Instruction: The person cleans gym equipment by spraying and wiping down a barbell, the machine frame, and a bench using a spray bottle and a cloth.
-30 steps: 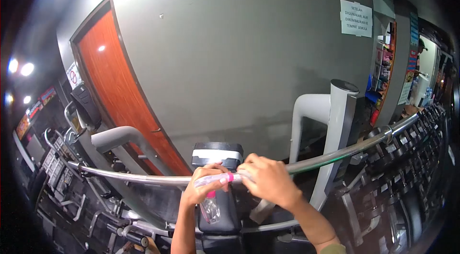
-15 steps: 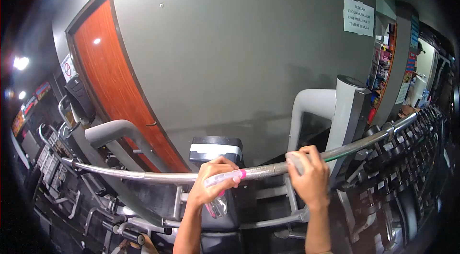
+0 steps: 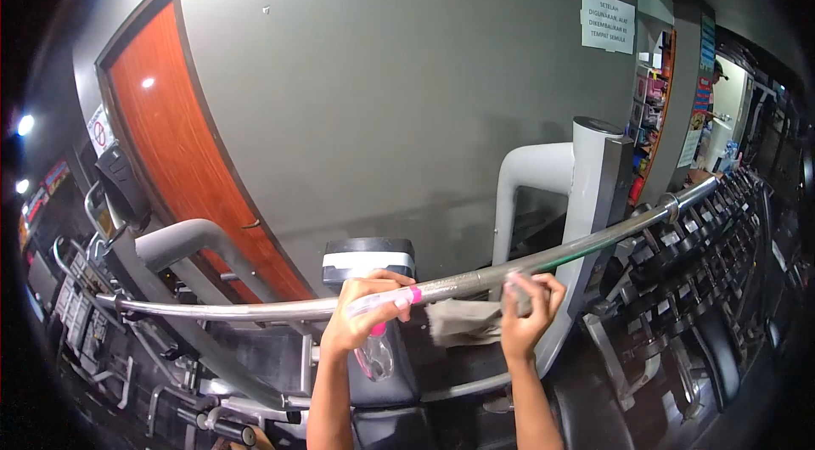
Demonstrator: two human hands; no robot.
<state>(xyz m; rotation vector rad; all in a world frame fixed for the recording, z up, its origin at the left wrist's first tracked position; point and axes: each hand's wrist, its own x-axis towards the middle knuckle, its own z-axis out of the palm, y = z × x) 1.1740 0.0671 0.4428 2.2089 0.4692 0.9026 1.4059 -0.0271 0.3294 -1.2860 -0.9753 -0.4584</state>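
A long metal barbell (image 3: 246, 312) runs across the view in front of me. My left hand (image 3: 346, 324) is closed at its middle, holding a clear spray bottle (image 3: 375, 360) with a pink nozzle; the bottle's body hangs below the bar. My right hand (image 3: 526, 324) has its fingers curled around a grey-beige cloth (image 3: 463, 324) just right of the bar's centre. The cloth hangs loosely under the bar, to the left of that hand. Whether the right fingers touch the bar itself I cannot tell.
Behind the bar stand a bench (image 3: 370, 260) with a black-and-white pad end and grey rack posts (image 3: 594, 187). Racks of dumbbells (image 3: 688, 272) line the right. A wooden door (image 3: 174, 127) is on the left, and a person (image 3: 718, 76) stands far back right.
The cloth, earlier bunched in my right hand, now hangs open below the bar. My right hand has lowered slightly. The whole view has shifted a little; my left hand keeps its hold.
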